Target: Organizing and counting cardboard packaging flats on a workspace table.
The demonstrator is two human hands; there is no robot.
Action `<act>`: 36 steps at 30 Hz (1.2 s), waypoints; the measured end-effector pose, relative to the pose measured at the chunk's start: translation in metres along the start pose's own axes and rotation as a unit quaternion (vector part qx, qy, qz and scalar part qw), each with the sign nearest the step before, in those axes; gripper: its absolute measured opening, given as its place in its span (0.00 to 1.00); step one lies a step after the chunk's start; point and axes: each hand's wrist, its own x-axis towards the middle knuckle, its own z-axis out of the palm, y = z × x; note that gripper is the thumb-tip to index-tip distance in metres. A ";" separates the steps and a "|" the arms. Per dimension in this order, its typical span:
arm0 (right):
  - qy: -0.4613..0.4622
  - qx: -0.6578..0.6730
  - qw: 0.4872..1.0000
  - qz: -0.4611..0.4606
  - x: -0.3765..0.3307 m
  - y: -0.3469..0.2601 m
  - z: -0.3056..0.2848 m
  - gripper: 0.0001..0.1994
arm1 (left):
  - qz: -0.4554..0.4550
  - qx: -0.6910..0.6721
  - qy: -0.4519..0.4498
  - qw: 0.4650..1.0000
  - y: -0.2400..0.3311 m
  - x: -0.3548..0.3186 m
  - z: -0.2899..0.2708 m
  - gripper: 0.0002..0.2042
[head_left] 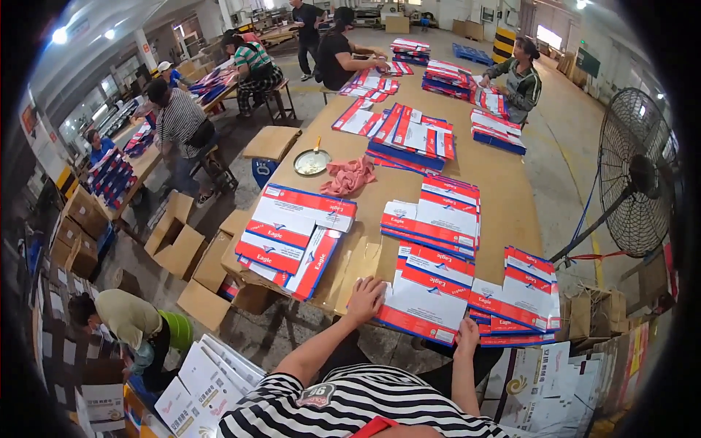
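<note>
In front of me at the table's near edge lies a flat, unfolded carton (431, 292) in red, white and blue, on top of other flat cartons. My left hand (366, 298) rests on the brown table beside the carton's left edge, its fingers stretched out and holding nothing. At the carton's lower right corner, my right hand (467, 337) has its fingers closed on the edge; the fingertips underneath are hidden. A stack of the same cartons (520, 296) lies just right of that hand. Another stack (296, 237) is to the left, overlapping the table's left edge.
Farther up the table (504, 208) are more carton stacks (416, 135), a pink cloth (349, 176) and a round pan (312, 161) with a brush across it. A large black fan (637, 171) stands right. Open brown boxes (175, 233) sit left on the floor. Several people work nearby.
</note>
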 end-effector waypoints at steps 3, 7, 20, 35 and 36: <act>-0.031 -0.030 0.999 0.003 -0.003 -0.003 0.003 0.11 | -0.001 0.004 0.005 1.000 -0.002 -0.001 0.001 0.18; 0.003 -0.047 0.999 0.002 -0.003 -0.003 0.006 0.08 | 0.013 -0.009 0.011 1.000 0.001 0.000 -0.001 0.19; -0.102 0.053 0.989 -0.089 -0.023 -0.002 -0.006 0.15 | 0.051 -0.065 0.003 0.997 -0.019 -0.001 0.022 0.24; -0.147 -0.088 0.977 -0.127 -0.042 -0.097 -0.018 0.22 | 0.158 -0.180 0.013 0.971 0.028 0.038 -0.064 0.22; -0.158 -0.096 0.975 -0.127 -0.038 -0.108 -0.016 0.22 | 0.161 -0.195 0.024 0.967 0.025 0.042 -0.066 0.22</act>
